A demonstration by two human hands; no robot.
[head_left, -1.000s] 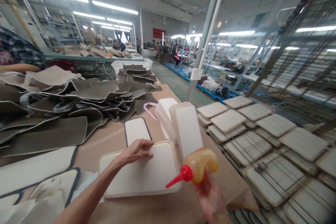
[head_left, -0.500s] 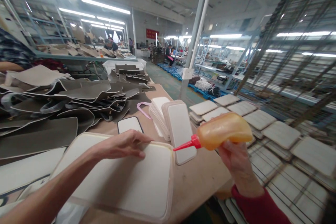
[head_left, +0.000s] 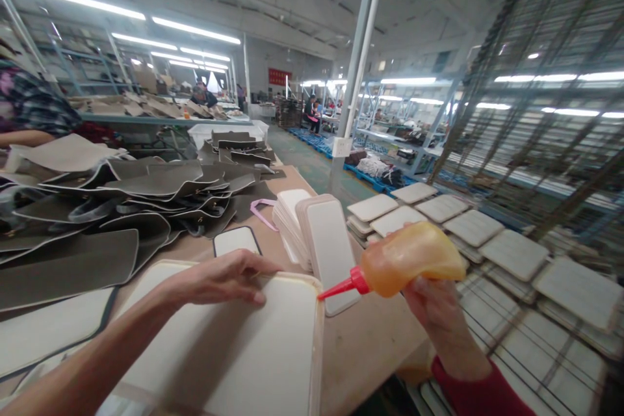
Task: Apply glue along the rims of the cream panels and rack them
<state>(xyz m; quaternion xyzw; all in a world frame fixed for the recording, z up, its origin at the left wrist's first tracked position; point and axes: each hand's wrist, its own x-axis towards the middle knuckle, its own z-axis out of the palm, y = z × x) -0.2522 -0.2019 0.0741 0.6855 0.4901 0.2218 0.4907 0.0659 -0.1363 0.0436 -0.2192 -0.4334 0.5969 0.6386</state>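
Note:
A large white panel (head_left: 273, 344) with rounded corners and a pale rim lies before me, raised at the near side of the table. My left hand (head_left: 233, 278) grips its far edge, thumb on the white face and fingers over the rim. In my right hand (head_left: 429, 296) is a glue bottle (head_left: 409, 260), squeezable and full of amber liquid, held nearly level. Its red nozzle tip touches or almost touches the panel's rim near the far right corner. Stacks of narrow white panels (head_left: 331, 234) stand just beyond that corner.
Grey-brown leather-like pieces (head_left: 160, 175) are heaped at the left. A small dark-edged panel (head_left: 237, 242) lies beyond my left hand. To the right, a wire rack (head_left: 529, 364) carries many cream panels (head_left: 514, 250). A post (head_left: 351, 91) rises behind the table. A person's checked sleeve (head_left: 41, 101) shows at far left.
The nozzle tip has moved a little along the rim, round the corner towards me. The whole view has shifted slightly. Both hands keep their holds.

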